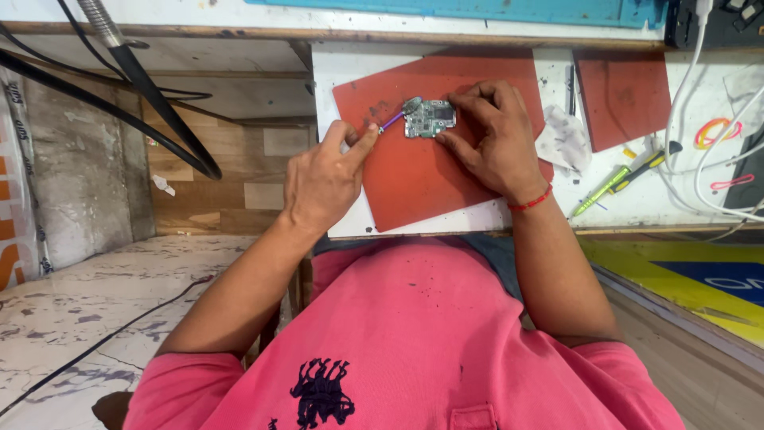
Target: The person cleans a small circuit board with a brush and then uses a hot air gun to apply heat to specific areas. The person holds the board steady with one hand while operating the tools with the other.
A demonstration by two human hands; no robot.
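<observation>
Pink shirt point(398, 334) fills the near view, and past it your forearms reach over the table point(446, 227) onto the red mat point(422, 175). Your right hand point(493, 139) pins the green board point(430, 118) near the mat's far edge, fingers spread along its right side. Your left hand point(322, 179) pinches a thin tool point(390, 121), its tip touching the board's left end. You look to be working at that end; the next move calls for a steady hold and small pressure. Board's long axis runs left to right along the table's far edge. Screwdrivers point(621, 175) lie toward the right edge.
</observation>
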